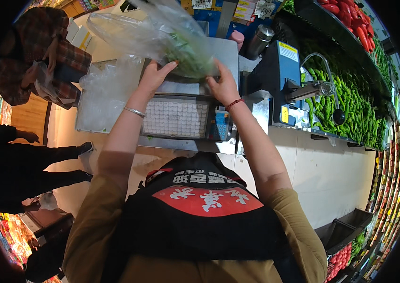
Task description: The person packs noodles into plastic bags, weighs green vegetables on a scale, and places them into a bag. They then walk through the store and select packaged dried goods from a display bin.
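Note:
A clear plastic bag of green vegetables [189, 58], blurred by motion, is between my hands above the metal plate of a weighing scale [230, 53]. My left hand [155, 76] has its thumb and fingers on the bag's lower left side. My right hand [223, 81] pinches the bag's lower right edge. The bag's loose upper part spreads up and to the left. Nearer to me is the scale's white keypad [174, 116], with a small blue-keyed device [220, 123] at its right end. The exact kind of vegetable cannot be told.
Clear plastic bags [104, 95] lie left of the scale. To its right stand a blue machine with a metal arm [279, 81], a steel flask [260, 39] and a pink bottle [237, 38]. Green peppers [348, 109] fill a shelf beyond. People [40, 56] stand at the left.

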`<state>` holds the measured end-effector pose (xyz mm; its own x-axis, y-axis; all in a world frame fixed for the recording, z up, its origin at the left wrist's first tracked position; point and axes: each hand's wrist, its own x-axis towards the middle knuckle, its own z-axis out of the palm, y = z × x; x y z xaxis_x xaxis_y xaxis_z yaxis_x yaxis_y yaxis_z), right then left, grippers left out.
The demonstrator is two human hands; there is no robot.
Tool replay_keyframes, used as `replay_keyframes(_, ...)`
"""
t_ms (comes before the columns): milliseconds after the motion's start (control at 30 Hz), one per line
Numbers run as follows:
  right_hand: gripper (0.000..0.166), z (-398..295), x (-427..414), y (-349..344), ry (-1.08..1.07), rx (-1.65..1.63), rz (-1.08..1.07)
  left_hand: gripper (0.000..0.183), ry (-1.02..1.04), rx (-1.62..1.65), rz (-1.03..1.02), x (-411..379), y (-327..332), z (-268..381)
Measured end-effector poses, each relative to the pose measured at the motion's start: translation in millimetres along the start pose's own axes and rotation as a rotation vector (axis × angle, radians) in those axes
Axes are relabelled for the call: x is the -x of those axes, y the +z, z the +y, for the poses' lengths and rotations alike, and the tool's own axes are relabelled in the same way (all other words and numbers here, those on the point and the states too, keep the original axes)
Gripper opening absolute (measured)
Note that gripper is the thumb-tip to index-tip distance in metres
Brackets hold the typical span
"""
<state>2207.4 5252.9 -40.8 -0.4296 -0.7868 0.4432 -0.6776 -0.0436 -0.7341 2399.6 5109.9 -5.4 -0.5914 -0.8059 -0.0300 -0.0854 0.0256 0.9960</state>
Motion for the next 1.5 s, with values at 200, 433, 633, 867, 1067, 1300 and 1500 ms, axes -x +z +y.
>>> replay_keyframes(200,0.051,-3,6,-2,0.06,0.034,0.071,0.061,0.255,0.115,0.11,7,1,-37)
replay_keyframes(433,0.053,-11,46,-15,0.06,0.086,0.1,0.072,0.231,-0.113,0.326,67,11,-35)
replay_keyframes(633,0.051,-19,61,-21,0.017,0.079,0.178,0.068,0.179,-0.16,0.273,107,20,-34)
replay_keyframes(867,0.013,-6,144,-41,0.065,-0.018,0.194,0.026,0.24,-0.094,0.268,167,40,-72)
replay_keyframes(1067,0.027,24,201,-35,0.573,-0.363,0.174,0.045,0.159,-0.143,0.238,180,57,-71)
replay_keyframes(1300,0.013,-3,153,-40,0.325,-0.321,0.153,0.047,0.114,-0.12,0.123,186,67,-53)
replay_keyframes(1500,0.054,-67,28,-27,-0.279,0.08,0.122,0.049,0.041,-0.076,0.084,188,74,-51)
